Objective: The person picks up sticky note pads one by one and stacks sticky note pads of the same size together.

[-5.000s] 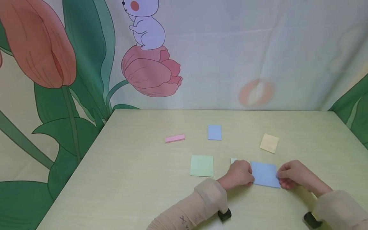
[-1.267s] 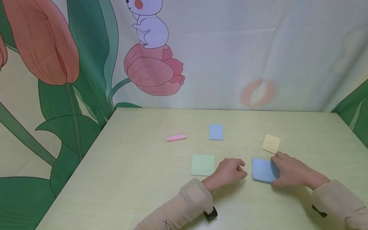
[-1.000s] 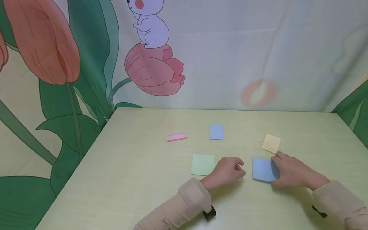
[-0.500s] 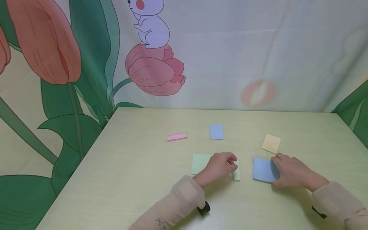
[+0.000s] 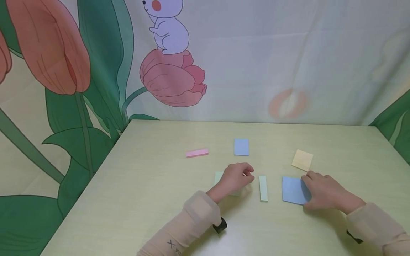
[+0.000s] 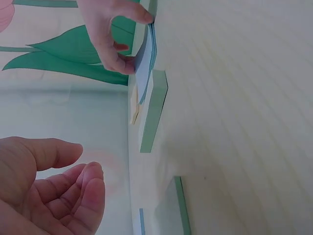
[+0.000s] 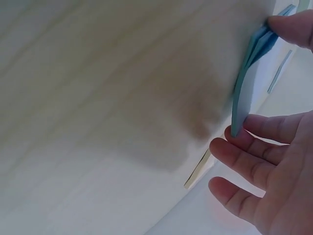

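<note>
My right hand (image 5: pixel 330 192) grips the right side of a large blue sticky note pad (image 5: pixel 292 190) lying on the table. In the right wrist view the thumb and fingers pinch opposite edges of this blue pad (image 7: pixel 244 83), whose sheets fan apart near the thumb. My left hand (image 5: pixel 235 177) hovers over a square green sticky note pad (image 5: pixel 218 177) and partly covers it in the head view. Its fingers are loosely curled with nothing between them, as the left wrist view shows. Between the two hands lies a narrow pale green sticky note pad (image 5: pixel 263 189).
Farther back on the table (image 5: pixel 153 170) are a narrow pink sticky note pad (image 5: pixel 197 153), a small blue pad (image 5: pixel 241 147) and a pale yellow pad (image 5: pixel 302 159), the last just beyond the right hand's fingertips. A printed cloth (image 5: pixel 237 71) hangs behind the back edge.
My left hand has let go of the large blue pad and moved left, uncovering the narrow green pad. The right hand, first at the pad's edge, now spans its side.
</note>
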Motion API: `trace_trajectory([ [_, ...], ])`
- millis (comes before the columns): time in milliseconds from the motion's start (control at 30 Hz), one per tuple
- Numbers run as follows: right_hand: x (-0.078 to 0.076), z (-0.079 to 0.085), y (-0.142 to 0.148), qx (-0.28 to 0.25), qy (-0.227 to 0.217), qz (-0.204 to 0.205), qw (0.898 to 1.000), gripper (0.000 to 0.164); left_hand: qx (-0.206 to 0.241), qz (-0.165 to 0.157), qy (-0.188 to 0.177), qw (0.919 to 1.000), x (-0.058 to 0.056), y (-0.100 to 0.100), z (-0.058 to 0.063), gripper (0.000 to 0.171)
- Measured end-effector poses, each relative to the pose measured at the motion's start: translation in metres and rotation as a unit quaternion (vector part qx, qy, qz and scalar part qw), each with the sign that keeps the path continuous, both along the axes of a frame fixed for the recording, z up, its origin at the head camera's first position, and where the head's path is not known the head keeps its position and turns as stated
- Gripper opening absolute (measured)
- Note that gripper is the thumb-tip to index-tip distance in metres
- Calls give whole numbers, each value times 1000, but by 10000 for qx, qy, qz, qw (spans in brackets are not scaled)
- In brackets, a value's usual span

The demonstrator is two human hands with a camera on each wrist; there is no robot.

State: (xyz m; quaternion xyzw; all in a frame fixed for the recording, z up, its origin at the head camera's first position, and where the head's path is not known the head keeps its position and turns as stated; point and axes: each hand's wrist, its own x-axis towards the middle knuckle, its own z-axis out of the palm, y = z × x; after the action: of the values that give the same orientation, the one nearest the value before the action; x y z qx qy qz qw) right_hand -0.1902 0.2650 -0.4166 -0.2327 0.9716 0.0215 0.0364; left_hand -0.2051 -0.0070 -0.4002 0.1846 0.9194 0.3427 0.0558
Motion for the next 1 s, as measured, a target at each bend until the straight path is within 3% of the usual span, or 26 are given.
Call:
trace_trajectory([
  [433,1,3,2,-25,-277,-4,9996,75,-327,124,-101,9993,-9,-16,4,22],
  [733,1,9,2,37,-761,-223,9968,92,-593,229,-155,9979,-12,-29,5,22],
  [1000,-3,12,1,165,-1044,-235,9941,83,-836,453,-274,9951,-17,-41,1,24],
])
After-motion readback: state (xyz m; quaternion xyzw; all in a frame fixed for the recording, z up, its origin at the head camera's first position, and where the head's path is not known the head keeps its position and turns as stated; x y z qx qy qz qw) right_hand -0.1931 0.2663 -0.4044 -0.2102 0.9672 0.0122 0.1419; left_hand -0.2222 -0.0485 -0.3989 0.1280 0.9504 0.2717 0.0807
